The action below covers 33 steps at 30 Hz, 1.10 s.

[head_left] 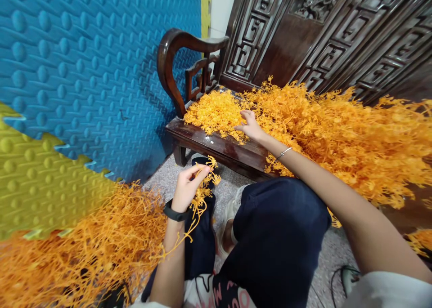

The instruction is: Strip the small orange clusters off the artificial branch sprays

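While our left hand [187, 186] pinches an orange sprig [203, 194] between thumb and fingers near its frilled head, we record the sprig's long axis as running roughly from one o'clock to seven. Its head points toward one; its thin forked stem trails down past seven, bending toward eight across the forearm. We place the sprig at seven o'clock from view centre, above the speckled floor [327, 258]. Our right hand [250, 127], at two o'clock, has its fingers parted beside the loose pile [216, 112] at twelve on the wooden bench [222, 154]; we cannot tell whether the fingertips touch it. We note a larger orange heap [340, 132] at three and an orange tangle [111, 227] at eight.
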{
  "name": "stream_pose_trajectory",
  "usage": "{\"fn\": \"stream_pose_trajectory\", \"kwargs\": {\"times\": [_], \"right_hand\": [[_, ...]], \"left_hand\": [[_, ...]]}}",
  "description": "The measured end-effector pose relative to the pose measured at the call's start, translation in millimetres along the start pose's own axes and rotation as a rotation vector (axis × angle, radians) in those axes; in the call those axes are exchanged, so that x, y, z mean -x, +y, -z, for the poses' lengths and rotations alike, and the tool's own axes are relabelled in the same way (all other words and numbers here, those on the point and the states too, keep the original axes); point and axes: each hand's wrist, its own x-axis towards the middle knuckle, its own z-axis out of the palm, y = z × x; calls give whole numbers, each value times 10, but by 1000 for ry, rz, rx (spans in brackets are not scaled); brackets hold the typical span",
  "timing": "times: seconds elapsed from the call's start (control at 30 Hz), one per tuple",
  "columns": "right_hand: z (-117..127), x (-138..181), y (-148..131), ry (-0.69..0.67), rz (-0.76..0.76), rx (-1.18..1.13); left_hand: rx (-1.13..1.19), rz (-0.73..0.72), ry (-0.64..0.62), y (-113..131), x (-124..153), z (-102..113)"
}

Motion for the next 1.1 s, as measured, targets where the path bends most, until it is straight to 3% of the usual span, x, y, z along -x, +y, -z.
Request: {"fn": "stream_pose_trajectory", "kwargs": {"times": [0.17, 0.4, 0.47, 0.57, 0.63, 0.7, 0.77, 0.87, 1.03, 1.1], "right_hand": [[22, -46, 13, 126, 27, -8], [8, 46, -99, -20, -3, 31], [-13, 156, -234, -259, -37, -53], [-76, 361, -500, -782, -101, -168], [-141, 475, -663, -1048, -98, -123], [-211, 538, -776, -1228, -55, -32], [-267, 552, -828, -1314, 5, 23], [-313, 531, -821, -1204, 96, 1], [-382, 498, -781, -862, 115, 37], [-369, 438, -799, -652, 72, 46]], "left_hand": [[-20, -7, -28, -18, -5, 30], [-19, 14, -42, -5, 2, 34], [-2, 18, -44, -5, 0, 28], [-10, 21, -20, -7, -8, 7], [-10, 22, -16, -2, -15, -12], [22, 30, -32, 5, -21, -35], [77, 64, -26, 2, -25, -61], [167, 122, 18, -35, -36, -120], [269, 128, 73, -123, -82, -262], [311, 129, 102, -134, -90, -289]]}}
